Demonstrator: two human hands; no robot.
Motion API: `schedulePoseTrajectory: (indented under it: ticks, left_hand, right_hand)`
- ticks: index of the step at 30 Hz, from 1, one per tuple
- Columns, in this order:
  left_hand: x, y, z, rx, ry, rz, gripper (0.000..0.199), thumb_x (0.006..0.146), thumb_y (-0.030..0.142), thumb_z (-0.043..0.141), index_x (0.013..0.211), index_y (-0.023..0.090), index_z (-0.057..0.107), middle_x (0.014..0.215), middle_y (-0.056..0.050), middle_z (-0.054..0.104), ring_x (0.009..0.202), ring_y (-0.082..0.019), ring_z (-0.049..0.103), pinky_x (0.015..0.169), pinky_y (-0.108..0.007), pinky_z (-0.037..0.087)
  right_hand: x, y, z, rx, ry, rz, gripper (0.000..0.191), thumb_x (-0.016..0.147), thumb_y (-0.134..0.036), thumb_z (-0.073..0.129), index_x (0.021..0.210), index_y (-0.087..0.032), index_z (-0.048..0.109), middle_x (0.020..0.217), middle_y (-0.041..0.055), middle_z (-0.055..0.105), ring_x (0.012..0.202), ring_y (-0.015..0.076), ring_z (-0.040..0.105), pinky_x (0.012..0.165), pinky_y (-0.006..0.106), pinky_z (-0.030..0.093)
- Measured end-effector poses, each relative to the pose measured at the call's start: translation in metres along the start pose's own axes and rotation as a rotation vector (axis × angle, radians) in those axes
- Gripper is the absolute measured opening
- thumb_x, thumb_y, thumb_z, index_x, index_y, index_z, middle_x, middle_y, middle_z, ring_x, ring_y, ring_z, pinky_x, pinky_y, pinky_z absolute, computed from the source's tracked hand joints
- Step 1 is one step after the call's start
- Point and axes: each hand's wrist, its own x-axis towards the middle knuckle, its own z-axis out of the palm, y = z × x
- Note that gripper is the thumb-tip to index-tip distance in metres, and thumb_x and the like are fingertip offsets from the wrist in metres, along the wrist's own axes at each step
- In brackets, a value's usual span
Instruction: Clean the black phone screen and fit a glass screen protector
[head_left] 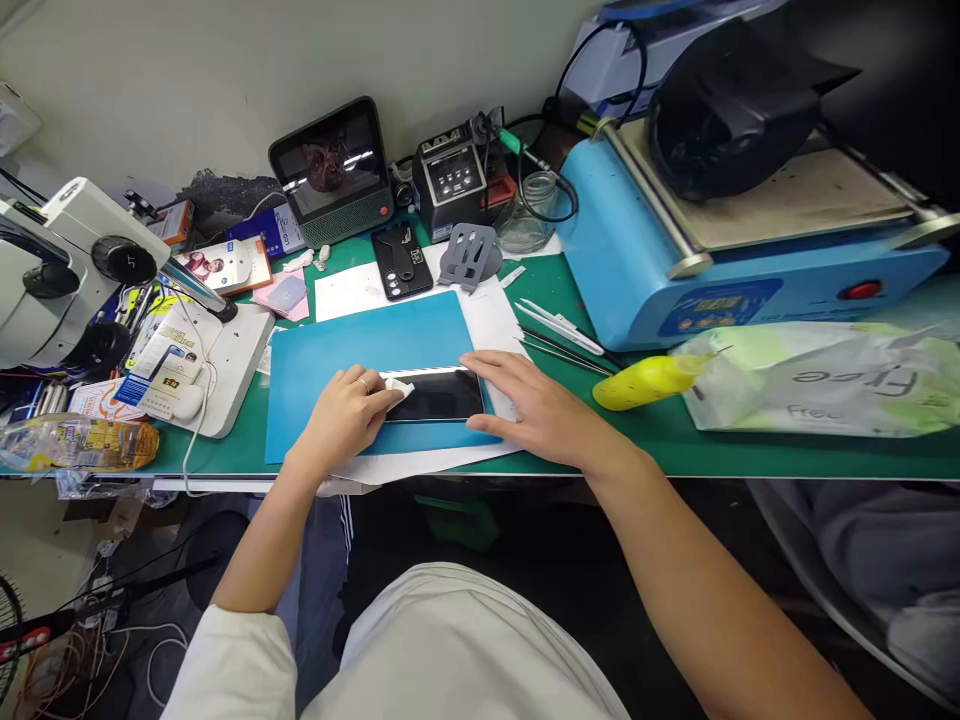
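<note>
A smartphone [441, 394] with a dark glass face lies flat on a blue mat [360, 335]. My left hand [346, 412] presses a crumpled white tissue [398, 388] onto the phone's left end, its fingers closed over the tissue. At the other end, my right hand [525, 405] rests with thumb and fingers spread around the phone's right edge, the fingertips by its top corner. White paper [427, 462] sticks out from under the mat. Behind the mat is a black phone back [402, 262] with camera rings.
Tweezers [562, 348] and a yellow squeeze bottle [649, 382] lie to the right, beside a wipes pack [810, 385] and a blue heating machine [675, 270]. A microscope [112, 260] stands left. Behind are a smart display [330, 170], a soldering station [450, 180] and a glass jar [529, 215].
</note>
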Motion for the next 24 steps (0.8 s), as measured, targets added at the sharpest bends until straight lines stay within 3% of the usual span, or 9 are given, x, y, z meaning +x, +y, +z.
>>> schedulePoseTrajectory:
  ticks: [7,16,24]
  left_hand:
    - [0.003,0.008,-0.001,-0.055,-0.048,0.034,0.032,0.107,0.018,0.043,0.123,0.023,0.070,0.100,-0.007,0.069,0.087,-0.020,0.054,0.074,-0.034,0.040]
    - [-0.021,-0.023,-0.013,-0.030,-0.059,-0.010,0.032,0.106,0.018,0.044,0.118,0.023,0.073,0.101,-0.008,0.069,0.085,-0.020,0.053,0.073,-0.035,0.041]
    - [-0.004,-0.006,-0.001,-0.148,-0.043,0.052,0.029,0.105,0.018,0.048,0.113,0.024,0.076,0.099,-0.007,0.069,0.088,-0.019,0.055,0.081,-0.033,0.045]
  right_hand:
    - [0.000,0.001,0.001,0.014,0.002,0.004,0.078,0.095,-0.072,0.050,0.156,-0.024,0.043,0.160,0.0141,0.047,0.147,0.0348,0.044,0.118,0.054,0.044]
    - [0.000,0.004,0.002,0.001,0.005,-0.008,0.075,0.096,-0.070,0.050,0.157,-0.026,0.043,0.159,0.0134,0.048,0.147,0.0355,0.044,0.117,0.054,0.045]
    - [0.000,0.000,0.002,-0.020,0.014,-0.003,0.075,0.096,-0.070,0.050,0.156,-0.026,0.045,0.157,0.0143,0.050,0.145,0.0359,0.047,0.117,0.055,0.045]
